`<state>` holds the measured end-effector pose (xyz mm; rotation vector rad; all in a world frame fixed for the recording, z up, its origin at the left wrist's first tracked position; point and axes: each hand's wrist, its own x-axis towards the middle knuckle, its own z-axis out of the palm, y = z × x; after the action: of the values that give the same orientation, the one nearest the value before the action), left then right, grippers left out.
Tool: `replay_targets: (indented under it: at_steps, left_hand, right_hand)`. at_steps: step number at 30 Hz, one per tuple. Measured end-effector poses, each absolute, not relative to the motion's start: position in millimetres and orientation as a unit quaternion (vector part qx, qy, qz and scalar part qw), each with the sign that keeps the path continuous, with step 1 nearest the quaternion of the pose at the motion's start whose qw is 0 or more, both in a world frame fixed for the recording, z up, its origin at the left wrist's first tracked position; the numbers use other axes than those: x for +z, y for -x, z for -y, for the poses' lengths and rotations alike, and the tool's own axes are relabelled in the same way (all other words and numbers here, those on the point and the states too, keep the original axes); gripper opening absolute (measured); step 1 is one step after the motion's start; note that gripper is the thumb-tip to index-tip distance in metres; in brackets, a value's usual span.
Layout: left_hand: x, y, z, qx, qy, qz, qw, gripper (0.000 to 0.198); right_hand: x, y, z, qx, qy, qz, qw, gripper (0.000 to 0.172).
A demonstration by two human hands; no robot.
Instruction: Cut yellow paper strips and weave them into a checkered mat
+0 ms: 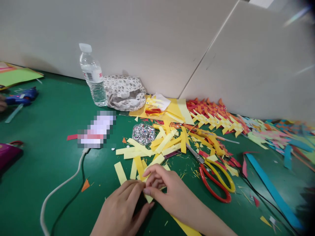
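My left hand (123,205) and my right hand (167,191) meet at the near middle of the green table (49,144). Both pinch the same yellow paper strip (148,197), fingers closed on it. Just beyond them lies a loose heap of yellow paper strips (152,147). Red-and-yellow-handled scissors (214,178) lie shut to the right of my right hand.
A water bottle (93,77), a patterned cloth (124,91) and a round box of googly eyes (143,133) stand behind the strips. Woven paper fish (216,114) line the wall at right. A white cable (61,186) runs at left; a blue glue gun (21,97) lies far left.
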<state>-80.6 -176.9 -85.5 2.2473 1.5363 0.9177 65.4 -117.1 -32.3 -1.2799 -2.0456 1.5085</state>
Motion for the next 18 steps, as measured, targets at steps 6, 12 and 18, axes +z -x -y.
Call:
replay_targets:
  at_steps: [6,12,18]
  left_hand:
    - [-82,79,178,0.321,-0.754,-0.55,0.164,0.015]
    - [-89,78,178,0.311,-0.772,-0.544,0.106,0.023]
    - [-91,77,177,0.296,-0.804,-0.513,0.046,0.032]
  right_hand:
    - [-32,-70,109,0.5,0.419,0.738,0.172,0.009]
    - [-44,-88,84,0.14,0.481,0.846,0.181,0.014]
    - [-54,-87,82,0.107,0.502,0.843,0.159,0.012]
